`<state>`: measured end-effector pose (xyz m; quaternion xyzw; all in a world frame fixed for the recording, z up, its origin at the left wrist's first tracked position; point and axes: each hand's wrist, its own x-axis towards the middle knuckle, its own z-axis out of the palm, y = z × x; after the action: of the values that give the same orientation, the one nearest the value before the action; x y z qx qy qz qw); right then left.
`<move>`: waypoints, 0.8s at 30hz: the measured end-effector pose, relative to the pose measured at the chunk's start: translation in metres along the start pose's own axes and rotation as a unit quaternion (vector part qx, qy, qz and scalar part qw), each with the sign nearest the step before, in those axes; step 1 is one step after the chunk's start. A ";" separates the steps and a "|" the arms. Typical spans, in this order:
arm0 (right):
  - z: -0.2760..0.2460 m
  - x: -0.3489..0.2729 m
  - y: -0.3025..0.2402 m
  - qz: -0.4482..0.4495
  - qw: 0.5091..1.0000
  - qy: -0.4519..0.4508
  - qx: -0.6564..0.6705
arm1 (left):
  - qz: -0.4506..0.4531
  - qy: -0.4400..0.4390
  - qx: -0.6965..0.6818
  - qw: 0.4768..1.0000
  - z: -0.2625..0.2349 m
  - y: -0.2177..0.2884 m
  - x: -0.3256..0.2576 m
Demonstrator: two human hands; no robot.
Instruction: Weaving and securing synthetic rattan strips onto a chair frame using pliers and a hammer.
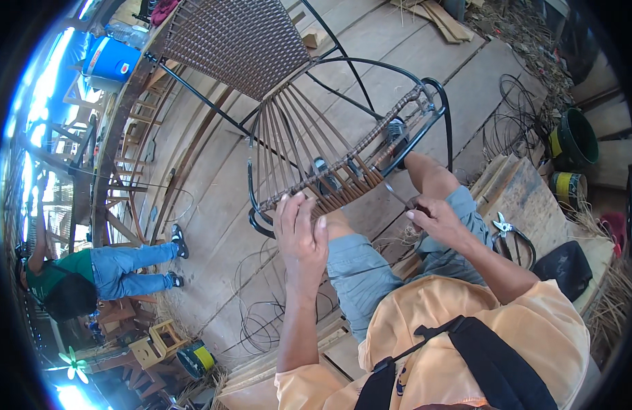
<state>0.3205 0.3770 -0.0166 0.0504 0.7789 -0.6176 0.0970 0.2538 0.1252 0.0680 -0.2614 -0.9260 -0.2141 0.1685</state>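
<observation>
A chair with a dark metal frame stands before me. Its backrest is closely woven in brown strands, and separate strands fan from it to the seat's front rail. Several strands are wrapped side by side over that rail. My left hand is at the left part of the front edge, fingers stretched and apart, apparently holding nothing. My right hand pinches a thin greyish rod-like piece reaching toward the right end of the wrapped strands; whether it is a tool or a strand I cannot tell.
Pruning shears and a black pouch lie on the wooden bench at my right. Dark green buckets stand beyond. Loose strand coils lie on the floor. Another person stands at left, near a blue cooler.
</observation>
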 end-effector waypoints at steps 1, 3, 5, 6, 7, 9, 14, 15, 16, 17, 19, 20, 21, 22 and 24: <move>-0.001 0.002 0.000 0.010 1.000 -0.010 0.017 | -0.002 -0.002 -0.002 1.000 0.005 -0.002 0.004; 0.001 0.007 0.002 0.038 0.997 -0.023 0.069 | 0.006 0.000 0.043 0.999 0.012 -0.004 0.010; 0.003 0.015 0.004 0.064 0.990 -0.037 0.120 | 0.011 0.012 0.039 0.999 0.019 -0.008 0.009; 0.004 0.018 0.004 0.037 0.995 -0.035 0.080 | 0.015 0.017 0.037 0.999 0.020 -0.010 0.008; 0.005 0.021 0.005 0.010 0.999 -0.034 0.040 | 0.019 0.022 0.036 0.999 0.021 -0.011 0.007; 0.000 0.030 0.004 0.012 0.998 -0.044 0.053 | 0.019 0.009 0.037 0.999 0.020 -0.012 0.005; -0.047 0.042 -0.043 -0.237 0.928 -0.007 -0.286 | 0.003 -0.028 0.001 1.000 -0.004 -0.020 0.013; -0.060 0.040 -0.070 -0.157 0.960 -0.027 -0.230 | -0.023 -0.013 -0.011 1.000 -0.009 -0.024 0.019; -0.067 0.041 -0.098 -0.076 0.981 -0.048 -0.172 | -0.030 -0.006 -0.006 1.000 -0.014 -0.034 0.029; -0.081 0.045 -0.106 -0.157 0.959 -0.009 -0.236 | -0.028 -0.001 -0.017 0.999 -0.006 -0.044 0.048; -0.093 0.081 -0.131 -0.216 0.927 0.012 -0.306 | -0.014 -0.042 0.051 0.998 -0.006 -0.068 0.089; -0.093 0.106 -0.144 -0.186 0.929 0.006 -0.320 | 0.015 -0.056 0.080 0.995 0.003 -0.088 0.108; -0.092 0.135 -0.151 -0.269 0.879 0.019 -0.393 | 0.047 -0.065 0.106 0.991 0.014 -0.107 0.131; -0.089 0.169 -0.154 -0.349 0.817 0.031 -0.458 | 0.068 -0.078 0.128 0.986 0.026 -0.126 0.151; -0.069 0.242 -0.148 -0.328 0.791 -0.010 -0.517 | 0.081 -0.111 0.172 0.975 0.049 -0.157 0.181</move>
<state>0.0484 0.4001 0.0876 -0.2720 0.9506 -0.1180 -0.0921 0.0103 0.1025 0.0549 -0.3251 -0.9375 -0.0070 0.1243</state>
